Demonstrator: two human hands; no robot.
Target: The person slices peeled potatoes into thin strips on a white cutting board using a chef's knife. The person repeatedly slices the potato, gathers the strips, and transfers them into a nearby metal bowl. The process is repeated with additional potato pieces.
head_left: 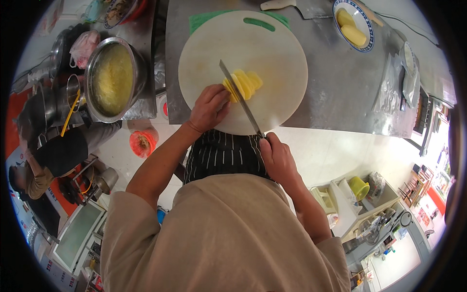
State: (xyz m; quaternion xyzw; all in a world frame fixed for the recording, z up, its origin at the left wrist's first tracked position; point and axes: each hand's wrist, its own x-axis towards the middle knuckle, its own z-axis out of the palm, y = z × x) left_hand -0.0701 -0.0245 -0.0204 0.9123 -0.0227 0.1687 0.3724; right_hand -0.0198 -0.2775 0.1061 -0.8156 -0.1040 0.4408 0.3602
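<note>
A round white cutting board [204, 58] lies at the table's near edge, on a green board or mat [198, 20]. Thin yellow potato slices [251, 82] fan out, overlapping, near its middle. My left hand [210, 107] presses curled fingertips on the left end of the slices, holding them against the board. The dark handle of a kitchen knife is gripped in my right hand [279, 158], at the board's near right edge. The knife's [247, 108] long blade slants up and left beside my left fingertips, crossing the slices. Its edge's depth in the potato cannot be made out.
Peeled potatoes [353, 35] sit in a blue-rimmed bowl at the far right, near a white-handled cleaver [278, 4]. Clear plastic bags [389, 87] lie farther right. Left stands a metal basin [88, 73] of yellow pieces in liquid. A person [61, 153] and a red basket [143, 142] are beyond.
</note>
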